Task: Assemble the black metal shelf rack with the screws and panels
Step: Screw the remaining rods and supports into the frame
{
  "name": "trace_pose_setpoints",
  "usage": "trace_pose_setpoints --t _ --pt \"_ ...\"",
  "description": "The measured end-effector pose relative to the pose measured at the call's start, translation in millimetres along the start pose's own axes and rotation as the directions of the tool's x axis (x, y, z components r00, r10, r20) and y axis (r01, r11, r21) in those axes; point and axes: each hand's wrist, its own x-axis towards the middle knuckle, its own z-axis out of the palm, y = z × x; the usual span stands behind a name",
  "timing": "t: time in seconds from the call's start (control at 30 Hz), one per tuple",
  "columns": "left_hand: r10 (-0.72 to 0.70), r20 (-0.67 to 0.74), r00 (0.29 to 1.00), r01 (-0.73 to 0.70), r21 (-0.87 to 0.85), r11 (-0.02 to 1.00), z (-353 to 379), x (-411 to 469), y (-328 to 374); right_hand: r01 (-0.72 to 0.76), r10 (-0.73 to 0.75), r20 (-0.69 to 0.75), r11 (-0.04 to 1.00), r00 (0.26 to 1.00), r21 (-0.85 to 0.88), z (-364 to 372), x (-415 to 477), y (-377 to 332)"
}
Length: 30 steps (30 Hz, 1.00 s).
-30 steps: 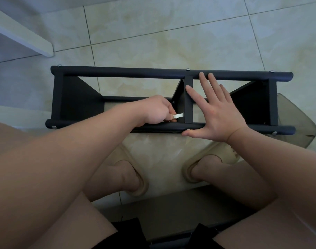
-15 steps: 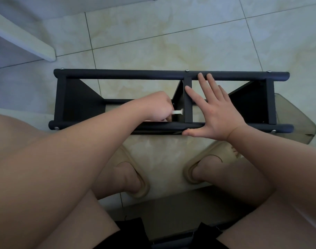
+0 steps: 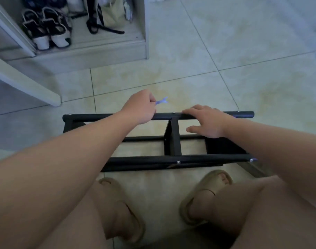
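Two hands: both at the far rail (image 3: 99, 117) of the black rack (image 3: 175, 139).
Left hand (image 3: 140, 107): fingers curled, pinching a small flat wrench (image 3: 162, 101) on the rail's far side.
Right hand (image 3: 206, 121): fingers loosely extended, resting on that rail, holding nothing.
Rack position: lying on the tiled floor (image 3: 225, 87), just beyond the sandals (image 3: 214, 177).
Far left: cupboard (image 3: 146, 33) with shoes (image 3: 45, 31).
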Motion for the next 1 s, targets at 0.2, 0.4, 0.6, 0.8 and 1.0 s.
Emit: trace_pose_setpoints --t 0.2,0.4,0.6,0.8,1.0 --pt "-0.088 0.161 0.983 0.047 0.24 0.97 0.4 36.0 1.6 -0.094 0.096 0.134 0.995 0.986 -0.021 -19.6 30.0 6.4" --pt "-0.193 0.36 0.913 0.117 0.221 0.968 19.1 54.0 -3.7 -0.156 0.13 0.211 0.981 0.969 0.111 -20.5 54.1 18.4" --pt "-0.146 0.256 0.956 0.086 0.231 0.969 14.4 60.1 -8.9 -0.144 0.126 0.108 0.973 0.986 0.182 -31.6 61.4 16.2" --pt "-0.071 0.02 0.997 0.067 0.166 0.984 -7.1 59.1 -13.8 -0.093 0.11 -0.137 0.988 0.984 0.126 -45.6 58.3 -0.5" --pt "-0.093 0.029 0.995 0.085 0.214 0.973 19.6 40.2 -37.5 -0.171 0.18 -0.054 0.975 0.982 0.139 -14.4 55.4 -18.3"
